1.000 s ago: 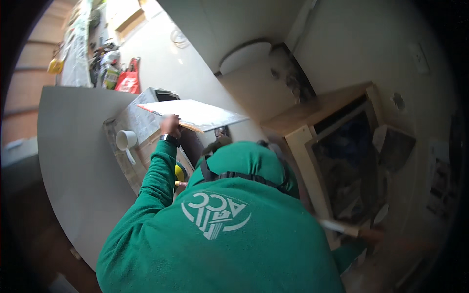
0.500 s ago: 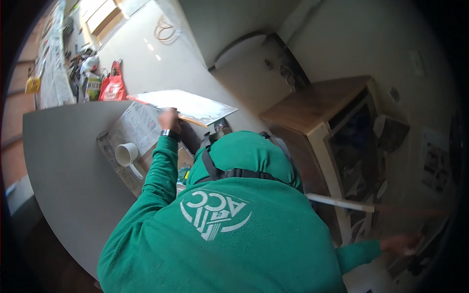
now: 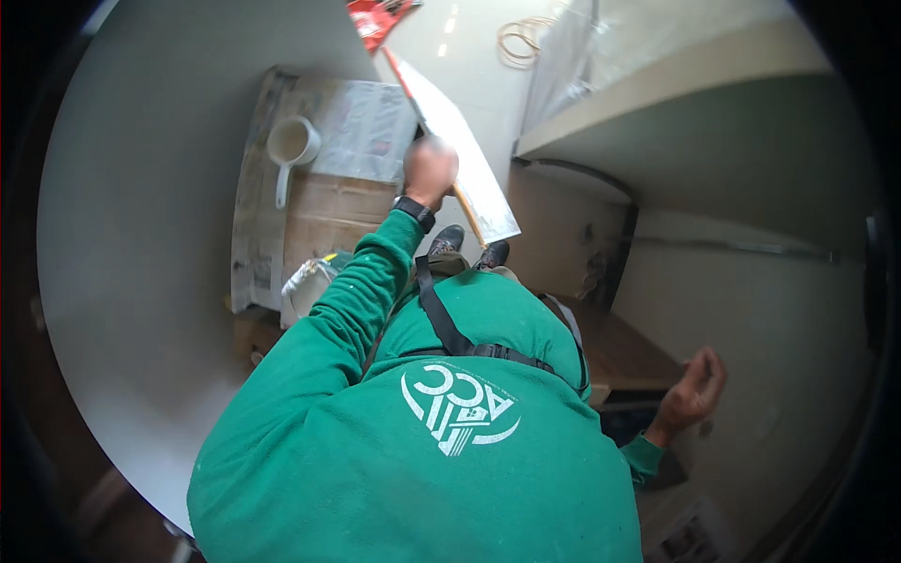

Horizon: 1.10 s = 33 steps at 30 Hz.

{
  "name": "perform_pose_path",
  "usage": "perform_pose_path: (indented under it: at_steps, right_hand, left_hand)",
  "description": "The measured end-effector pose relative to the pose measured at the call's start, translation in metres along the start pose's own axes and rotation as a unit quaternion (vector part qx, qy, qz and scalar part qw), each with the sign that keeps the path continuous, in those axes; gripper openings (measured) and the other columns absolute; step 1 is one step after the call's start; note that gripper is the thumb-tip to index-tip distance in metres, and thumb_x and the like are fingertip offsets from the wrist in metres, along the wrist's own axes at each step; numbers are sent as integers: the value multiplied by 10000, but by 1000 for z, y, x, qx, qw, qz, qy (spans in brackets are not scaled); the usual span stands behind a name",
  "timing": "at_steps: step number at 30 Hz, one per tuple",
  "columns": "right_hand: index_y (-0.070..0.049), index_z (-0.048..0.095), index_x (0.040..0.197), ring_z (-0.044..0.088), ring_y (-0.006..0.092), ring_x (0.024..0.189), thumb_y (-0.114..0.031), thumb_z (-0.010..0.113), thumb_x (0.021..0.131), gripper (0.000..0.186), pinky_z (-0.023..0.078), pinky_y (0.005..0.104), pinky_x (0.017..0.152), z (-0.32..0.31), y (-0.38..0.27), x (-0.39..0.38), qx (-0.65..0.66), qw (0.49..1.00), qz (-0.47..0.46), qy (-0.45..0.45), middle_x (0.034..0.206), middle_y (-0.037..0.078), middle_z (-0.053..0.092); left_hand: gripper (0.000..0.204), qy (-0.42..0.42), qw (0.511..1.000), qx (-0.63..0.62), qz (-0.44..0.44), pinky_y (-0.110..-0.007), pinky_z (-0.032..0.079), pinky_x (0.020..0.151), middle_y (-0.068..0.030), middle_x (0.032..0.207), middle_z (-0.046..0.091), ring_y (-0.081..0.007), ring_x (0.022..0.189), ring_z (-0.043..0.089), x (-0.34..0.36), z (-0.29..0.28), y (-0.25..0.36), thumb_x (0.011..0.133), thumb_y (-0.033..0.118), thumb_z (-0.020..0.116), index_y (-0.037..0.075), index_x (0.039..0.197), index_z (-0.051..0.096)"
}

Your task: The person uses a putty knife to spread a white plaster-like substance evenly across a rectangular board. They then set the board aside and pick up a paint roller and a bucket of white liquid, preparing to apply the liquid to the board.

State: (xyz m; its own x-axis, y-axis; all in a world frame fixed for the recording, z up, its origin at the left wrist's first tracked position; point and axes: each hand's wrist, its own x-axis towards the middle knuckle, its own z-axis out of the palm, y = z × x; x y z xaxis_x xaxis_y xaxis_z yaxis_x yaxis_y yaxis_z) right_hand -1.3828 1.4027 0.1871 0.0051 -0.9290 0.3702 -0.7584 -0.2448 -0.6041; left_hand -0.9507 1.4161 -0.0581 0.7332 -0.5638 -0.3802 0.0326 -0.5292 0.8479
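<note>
My left hand, with a dark band at its wrist, is closed at the underside of a flat, white-coated board with an orange edge. The board is tilted in front of my body, above my shoes. Just left of that hand, a white long-handled dipper rests on a brown, partly plastic-covered stand. Under my left forearm shows part of a plastic-lined bucket. My right hand is out to the right beside the brown cabinet, fingers loosely bent and apart, with nothing visible in it.
A large grey surface curves along the left. To the right are a brown wooden cabinet and a pale overhanging ledge. A red bag and a coil of cord lie ahead on the pale floor.
The view has swung to the right and down. My right hand has come up and in from the lower right. My left hand keeps hold of the board, which now points more away from me.
</note>
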Motion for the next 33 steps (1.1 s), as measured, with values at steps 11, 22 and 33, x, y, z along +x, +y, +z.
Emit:
perform_pose_path:
  at_steps: [11, 22, 33]
  right_hand:
    - [-17, 647, 1005, 548, 101, 686, -49, 604, 903, 114, 468, 238, 624, 128, 45, 33, 105, 942, -89, -305, 862, 43, 589]
    - [4, 648, 1015, 628, 136, 660, -93, 600, 870, 181, 514, 283, 604, 183, 139, 57, 155, 891, 34, -425, 903, 81, 659]
    - [14, 646, 1025, 632, 140, 731, -138, 617, 849, 234, 520, 296, 669, 229, 205, 28, 166, 817, 193, -517, 859, 74, 671]
  left_hand:
    - [352, 103, 995, -2, 9, -441, 522, 698, -298, 764, 637, -415, 773, 664, -39, -15, 32, 746, 241, 596, -107, 782, 628]
    - [317, 150, 982, -109, -28, -405, 493, 565, -229, 651, 622, -308, 589, 626, -46, 3, 72, 741, 194, 601, -123, 755, 600]
    - [343, 151, 987, -49, -8, -418, 492, 658, -289, 765, 635, -353, 715, 643, -14, 2, 84, 737, 214, 638, -122, 803, 612]
